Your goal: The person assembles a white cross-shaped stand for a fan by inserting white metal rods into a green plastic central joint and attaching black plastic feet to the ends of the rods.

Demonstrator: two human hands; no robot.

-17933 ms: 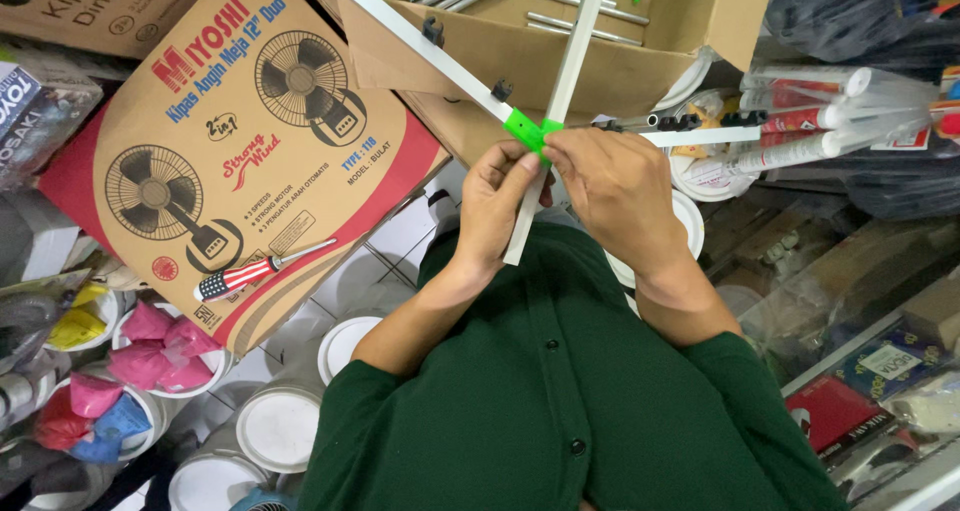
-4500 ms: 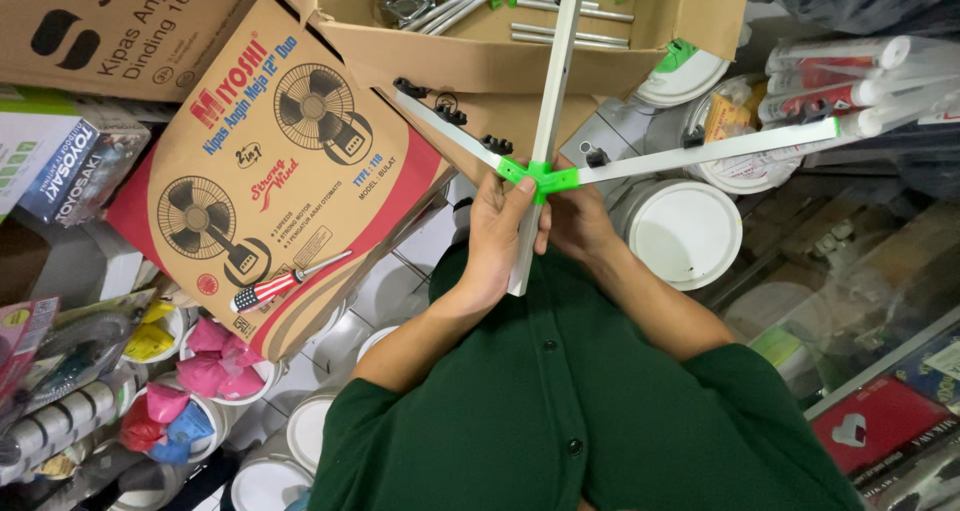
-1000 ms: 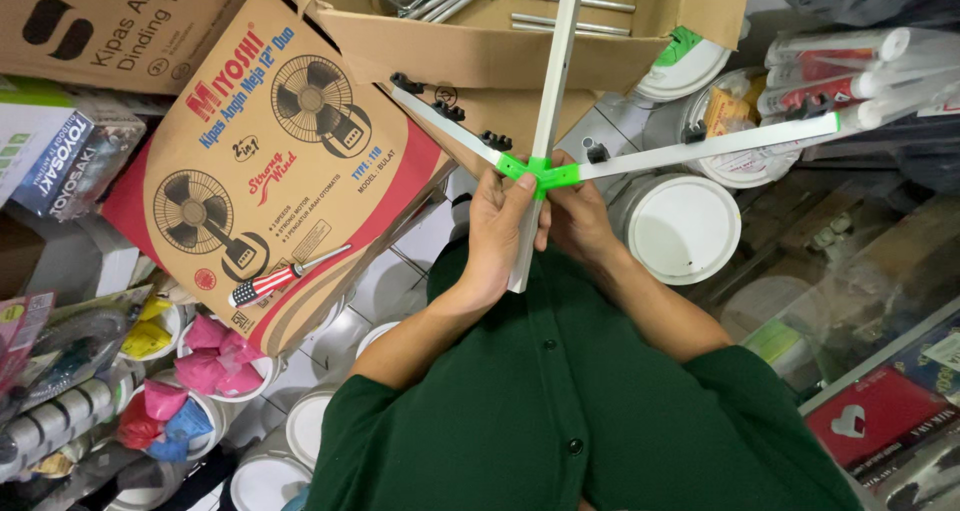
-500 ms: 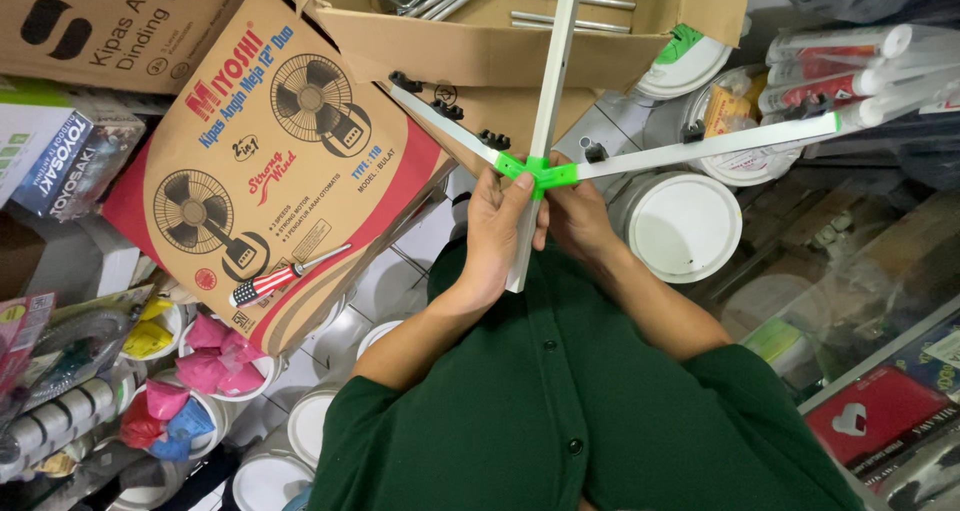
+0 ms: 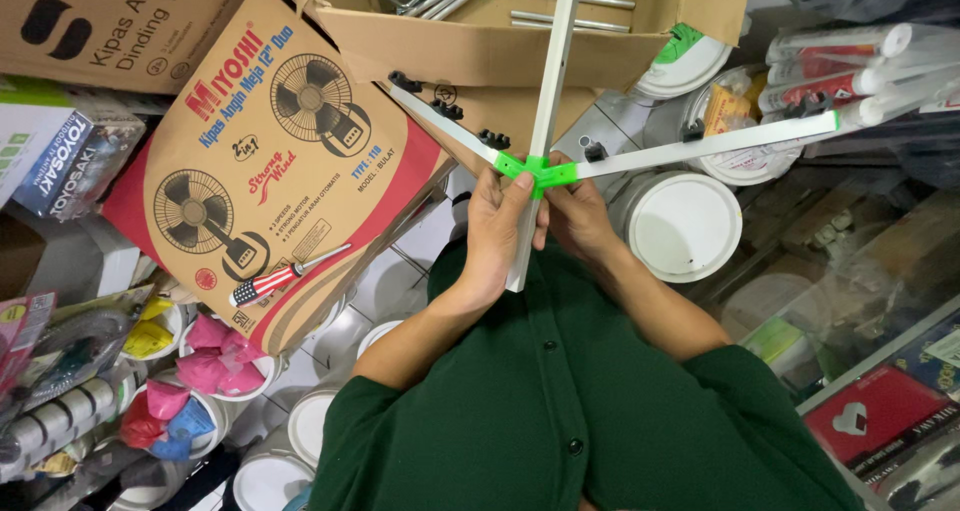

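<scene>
Over on the left, a screwdriver [image 5: 290, 274] with a striped handle is lying on a fan box [image 5: 270, 161]. Moving in, the left hand [image 5: 497, 233] is wrapping its fingers [image 5: 522, 186] around the white bars just below the green joint [image 5: 537, 171], thumb pressing near it. The right hand [image 5: 578, 217] is gripping from behind (its fingers are mostly hidden). A white lid [image 5: 682, 225] is sitting just right of the hands.
</scene>
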